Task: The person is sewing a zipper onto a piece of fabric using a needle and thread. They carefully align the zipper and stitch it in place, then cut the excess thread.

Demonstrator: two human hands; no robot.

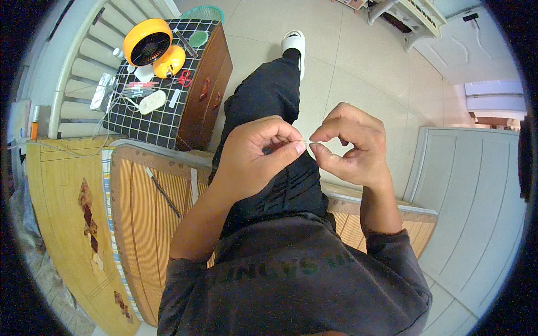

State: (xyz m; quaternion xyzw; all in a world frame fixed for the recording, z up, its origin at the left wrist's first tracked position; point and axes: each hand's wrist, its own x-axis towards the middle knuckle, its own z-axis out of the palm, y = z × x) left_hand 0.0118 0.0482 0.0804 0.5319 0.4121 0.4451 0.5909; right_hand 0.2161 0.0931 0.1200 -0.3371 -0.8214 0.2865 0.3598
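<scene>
My left hand [265, 153] is raised over my lap, its thumb and forefinger pinched together at the tips. Something tiny and pale may be between them, too small to make out. Just to its right, my right hand [353, 145] has its thumb and forefinger curved, with a small gap between the tips and no object visible there. The fingertips of both hands nearly meet. Beneath them are my black trousers [269, 92]. Red-handled scissors [184, 79], a yellow fan [169, 63] and a white oval device [152, 102] lie or stand on a checked cloth at the upper left.
The checked cloth [138, 126] covers a brown wooden cabinet [208, 88]. I sit on a mat-covered bed [143, 235], where a dark thin strip [164, 193] lies. A pale panelled surface [466, 185] stands at the right. A green basket [204, 13] is behind the cabinet.
</scene>
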